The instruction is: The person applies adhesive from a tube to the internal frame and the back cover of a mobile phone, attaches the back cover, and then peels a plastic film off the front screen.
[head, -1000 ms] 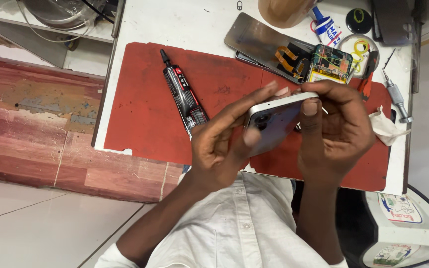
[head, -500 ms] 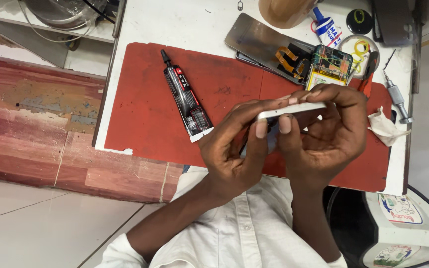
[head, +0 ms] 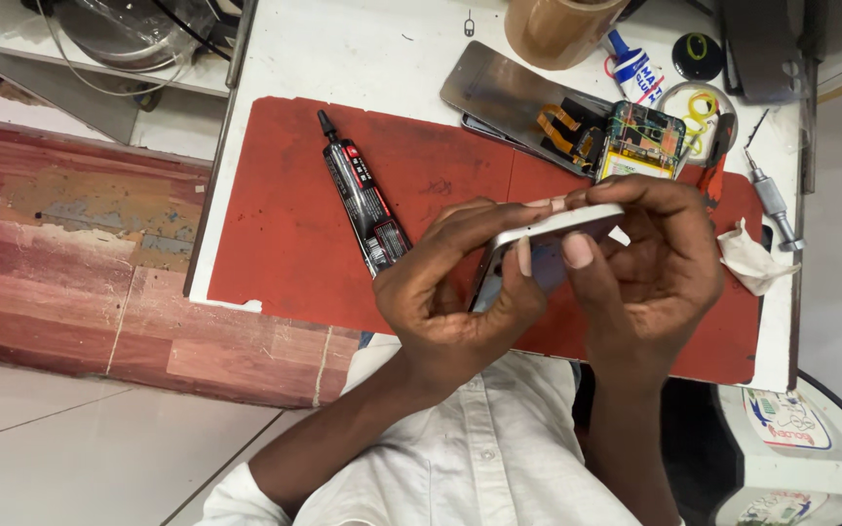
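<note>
Left hand (head: 450,292) and right hand (head: 650,258) both grip a slim silver-edged phone (head: 538,234), held edge-on above the red rubber mat (head: 285,224) on the white desk (head: 363,58).

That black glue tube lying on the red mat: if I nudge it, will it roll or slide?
The black glue tube looks round near its nozzle, so it may roll sideways. Its far end looks flattened, probably limiting that. It seems light; the red mat may grip it.

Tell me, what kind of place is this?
Probably a phone repair bench: both hands, left hand and right hand, grip a phone above a red work mat, near an opened phone, glue tube and screwdriver.
</note>
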